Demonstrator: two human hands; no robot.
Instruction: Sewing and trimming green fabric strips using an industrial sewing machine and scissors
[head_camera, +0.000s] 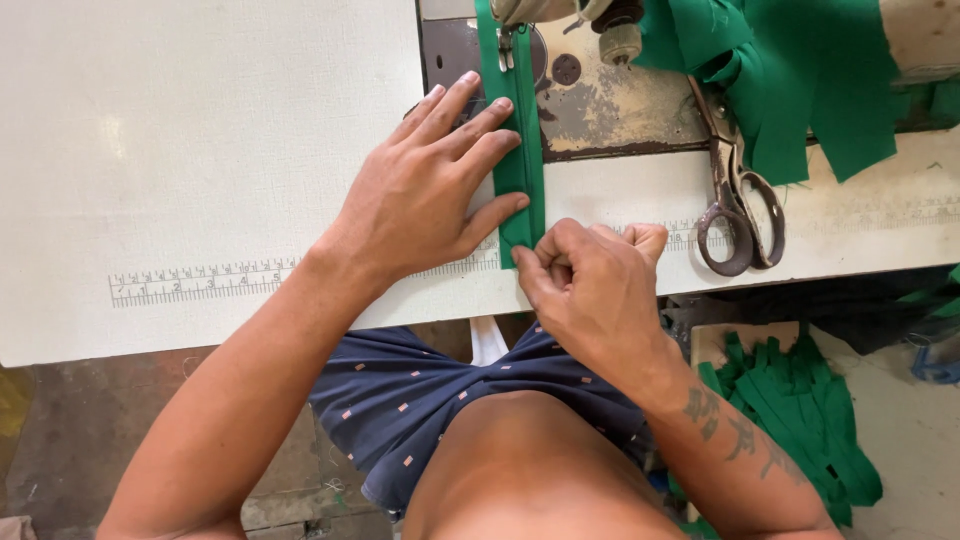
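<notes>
Green fabric strip (520, 150) with zipper lies on sewing table (200, 150), near end pinched in curled right hand (590, 285); fingertips hidden. Left hand (430, 190) flat, fingers spread, pressing strip just left of pinch. Strip's far end vanishes under machine foot (508, 45). Scissors (740, 190) right, beside green cloth pile (800, 80).

green fabric strip (520, 150) with matching green zipper, silver-grey slider at top. table (200, 120) white, faint woven texture, black printed ruler markings (200, 282) along front edge. machine bed plate (600, 105) dull grey metal, brown rust patches, dark round holes. scissors (738, 190) tarnished brown-grey metal. green cloth pile (800, 70) same solid green, top right. green strips heap (800, 420) lower right, solid green. shorts (420, 410) navy blue with small scattered pinkish rectangles. right forearm dark grey-black tattoo (740, 435). floor grey-brown concrete, yellowish patch far left.
</notes>
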